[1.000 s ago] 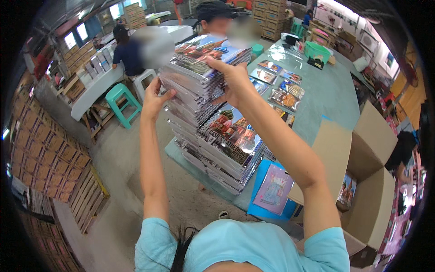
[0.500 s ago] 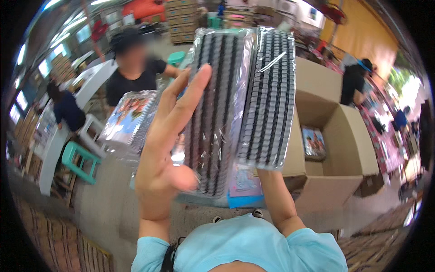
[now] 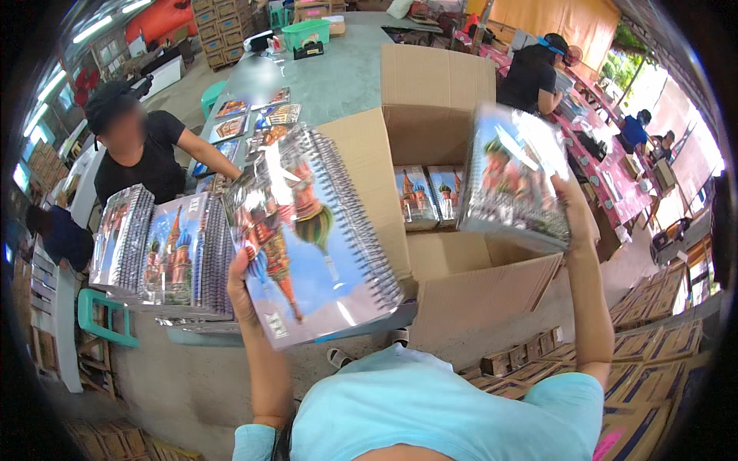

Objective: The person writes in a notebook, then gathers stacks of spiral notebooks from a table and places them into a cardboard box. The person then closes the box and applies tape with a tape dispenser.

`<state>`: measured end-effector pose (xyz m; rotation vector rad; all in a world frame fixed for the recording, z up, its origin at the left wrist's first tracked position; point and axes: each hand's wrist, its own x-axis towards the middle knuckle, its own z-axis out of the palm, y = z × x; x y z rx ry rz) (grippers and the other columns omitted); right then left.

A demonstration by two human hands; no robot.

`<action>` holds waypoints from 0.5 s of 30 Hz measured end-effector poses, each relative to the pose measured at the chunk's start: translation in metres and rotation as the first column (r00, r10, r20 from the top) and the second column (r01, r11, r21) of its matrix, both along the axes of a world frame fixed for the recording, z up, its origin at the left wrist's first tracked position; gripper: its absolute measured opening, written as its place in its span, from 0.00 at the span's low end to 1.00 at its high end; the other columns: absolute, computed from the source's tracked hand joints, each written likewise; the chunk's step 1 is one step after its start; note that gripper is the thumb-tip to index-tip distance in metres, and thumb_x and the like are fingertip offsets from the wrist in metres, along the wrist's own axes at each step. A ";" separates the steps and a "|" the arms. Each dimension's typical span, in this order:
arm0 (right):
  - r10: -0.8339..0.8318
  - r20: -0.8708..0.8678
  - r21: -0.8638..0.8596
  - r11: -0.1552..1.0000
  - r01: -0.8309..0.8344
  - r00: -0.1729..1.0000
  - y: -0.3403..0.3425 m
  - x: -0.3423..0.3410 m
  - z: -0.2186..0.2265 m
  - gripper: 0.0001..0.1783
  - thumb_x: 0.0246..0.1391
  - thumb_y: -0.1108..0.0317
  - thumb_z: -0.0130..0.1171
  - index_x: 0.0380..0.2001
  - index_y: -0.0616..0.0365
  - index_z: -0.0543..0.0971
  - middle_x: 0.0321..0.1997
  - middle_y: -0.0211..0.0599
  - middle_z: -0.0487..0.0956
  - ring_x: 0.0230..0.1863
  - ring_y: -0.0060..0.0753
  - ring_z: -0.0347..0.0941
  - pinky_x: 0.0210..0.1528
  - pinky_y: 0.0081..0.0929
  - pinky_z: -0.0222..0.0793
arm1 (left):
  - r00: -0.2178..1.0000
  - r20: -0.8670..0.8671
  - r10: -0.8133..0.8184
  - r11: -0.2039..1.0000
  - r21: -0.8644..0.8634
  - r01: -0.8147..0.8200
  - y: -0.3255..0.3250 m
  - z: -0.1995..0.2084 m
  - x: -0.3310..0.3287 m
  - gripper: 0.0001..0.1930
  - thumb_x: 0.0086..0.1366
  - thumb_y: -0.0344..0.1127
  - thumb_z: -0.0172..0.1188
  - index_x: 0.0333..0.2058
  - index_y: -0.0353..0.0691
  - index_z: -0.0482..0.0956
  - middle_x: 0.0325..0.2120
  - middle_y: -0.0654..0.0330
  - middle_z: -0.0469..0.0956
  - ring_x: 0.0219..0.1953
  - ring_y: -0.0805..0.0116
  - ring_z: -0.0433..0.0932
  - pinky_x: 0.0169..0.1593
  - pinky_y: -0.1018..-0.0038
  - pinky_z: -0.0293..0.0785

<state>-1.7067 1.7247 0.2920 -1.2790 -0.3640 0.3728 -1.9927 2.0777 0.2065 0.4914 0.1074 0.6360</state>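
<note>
My left hand [image 3: 244, 292] grips the near left edge of a clear-wrapped pack of spiral notebooks [image 3: 296, 238], tilted, with a colourful domed building on the cover and wire binding along its right side. My right hand [image 3: 578, 211] is closed on the right edge of a second wrapped notebook pack [image 3: 511, 180], slightly blurred, held over the right side of an open cardboard box [image 3: 484, 300]. Inside that box, at its far side, lie notebook packs [image 3: 419, 192] side by side. The fingers beneath both packs are mostly hidden.
More wrapped notebook stacks [image 3: 173, 250] stand at the left, near a co-worker in black [image 3: 154, 154] who reaches over the table [image 3: 346, 69]. Loose notebooks and a green basket [image 3: 305, 34] lie farther back. Another person [image 3: 530, 73] works at a pink table; cartons [image 3: 646, 384] are stacked lower right.
The two packs, held together with bindings facing me, are now apart with covers showing. The right-hand one has moved right over the box. The view has shifted, showing more table.
</note>
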 end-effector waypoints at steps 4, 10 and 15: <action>0.110 -0.272 -0.304 0.933 -0.194 0.956 0.001 0.066 -0.075 0.13 0.57 0.61 0.53 0.37 0.59 0.77 0.31 0.33 0.78 0.29 0.23 0.74 0.33 0.25 0.72 | 0.995 0.093 -0.028 0.993 -0.114 0.039 -0.020 -0.023 0.010 0.28 0.63 0.45 0.52 0.56 0.34 0.64 0.50 0.47 0.73 0.44 0.58 0.79 0.44 0.63 0.79; 0.282 -0.717 -0.339 0.658 -0.673 0.637 0.057 0.066 -0.207 0.24 0.54 0.49 0.57 0.43 0.58 0.75 0.33 0.35 0.79 0.34 0.27 0.76 0.40 0.29 0.73 | 0.965 0.156 0.210 0.974 -0.122 -0.192 -0.062 -0.026 0.005 0.27 0.64 0.46 0.49 0.56 0.33 0.64 0.49 0.48 0.73 0.43 0.59 0.79 0.42 0.64 0.81; 0.744 -0.476 -0.853 -0.261 -0.451 0.469 0.076 0.084 -0.292 0.37 0.46 0.38 0.61 0.46 0.60 0.74 0.31 0.42 0.79 0.32 0.37 0.77 0.38 0.38 0.72 | 0.941 0.024 0.337 0.938 -0.097 -0.333 -0.087 -0.013 0.021 0.28 0.62 0.45 0.52 0.56 0.33 0.64 0.46 0.49 0.75 0.41 0.58 0.79 0.41 0.65 0.79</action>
